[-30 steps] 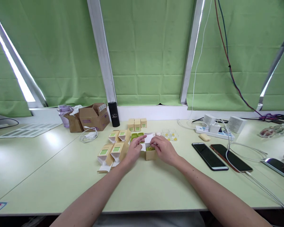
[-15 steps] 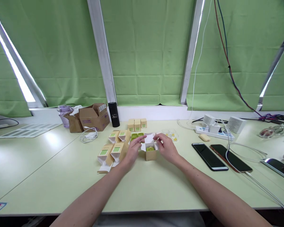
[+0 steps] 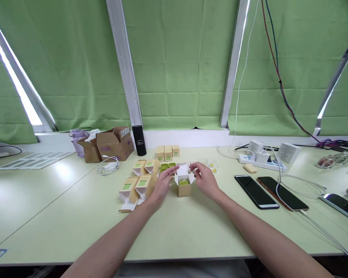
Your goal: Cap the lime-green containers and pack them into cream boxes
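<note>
A small tan cardboard box [image 3: 185,190] stands upright on the table, its white flaps [image 3: 182,170] raised and a green item [image 3: 183,182] showing inside. My left hand [image 3: 162,184] is beside the box's left flap, fingers stretched out and holding nothing. To the right of the box, my right hand [image 3: 204,178] has bent fingers held apart near the right flap; contact with the flap is hard to make out. Left of my left hand are several tan boxes with green labels [image 3: 142,183]. Behind the box lie green pieces [image 3: 167,166] and a clear tray with yellow spots [image 3: 211,166].
Three closed tan boxes [image 3: 168,153] stand further back. A black bottle [image 3: 139,140] and a brown carton [image 3: 115,144] are back left. Phones [image 3: 256,192], white cables and a power strip [image 3: 263,162] occupy the right side.
Both side flaps of the small box now stand more upright. My right hand's fingers have come slightly away from the right flap; my left hand has hardly moved.
</note>
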The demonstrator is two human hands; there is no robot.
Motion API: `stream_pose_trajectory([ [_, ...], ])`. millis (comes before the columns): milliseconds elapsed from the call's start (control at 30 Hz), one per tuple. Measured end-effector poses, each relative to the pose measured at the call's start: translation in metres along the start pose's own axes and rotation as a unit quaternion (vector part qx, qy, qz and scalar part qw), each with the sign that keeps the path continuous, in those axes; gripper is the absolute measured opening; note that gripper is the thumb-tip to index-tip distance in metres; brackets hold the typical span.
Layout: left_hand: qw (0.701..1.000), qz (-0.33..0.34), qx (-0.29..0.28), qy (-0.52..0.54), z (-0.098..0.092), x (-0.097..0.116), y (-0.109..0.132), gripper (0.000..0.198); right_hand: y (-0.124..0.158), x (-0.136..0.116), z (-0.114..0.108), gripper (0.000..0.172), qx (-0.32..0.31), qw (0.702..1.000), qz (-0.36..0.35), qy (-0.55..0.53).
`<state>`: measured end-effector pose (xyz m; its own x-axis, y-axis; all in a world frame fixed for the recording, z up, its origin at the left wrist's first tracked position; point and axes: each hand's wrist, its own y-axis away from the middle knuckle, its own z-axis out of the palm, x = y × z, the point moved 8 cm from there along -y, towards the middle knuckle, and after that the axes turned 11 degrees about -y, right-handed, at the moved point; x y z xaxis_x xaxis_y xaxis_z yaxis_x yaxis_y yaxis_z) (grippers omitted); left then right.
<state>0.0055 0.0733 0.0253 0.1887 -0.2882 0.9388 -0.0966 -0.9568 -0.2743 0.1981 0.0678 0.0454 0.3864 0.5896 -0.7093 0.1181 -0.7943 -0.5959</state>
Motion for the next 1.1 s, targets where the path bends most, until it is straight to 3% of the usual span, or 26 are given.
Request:
stream_pose_trajectory([
  [233, 0.998, -0.026, -0.033, 0.050, 0.011, 0.001, 0.001, 0.053, 0.001, -0.002, 0.000, 0.035, -0.003, 1.000, 0.019, -0.012],
  [1100, 0.998, -0.004, -0.044, -0.044, 0.014, 0.008, 0.009, 0.050, 0.004, -0.004, 0.007, 0.028, -0.011, 0.998, 0.049, -0.040],
])
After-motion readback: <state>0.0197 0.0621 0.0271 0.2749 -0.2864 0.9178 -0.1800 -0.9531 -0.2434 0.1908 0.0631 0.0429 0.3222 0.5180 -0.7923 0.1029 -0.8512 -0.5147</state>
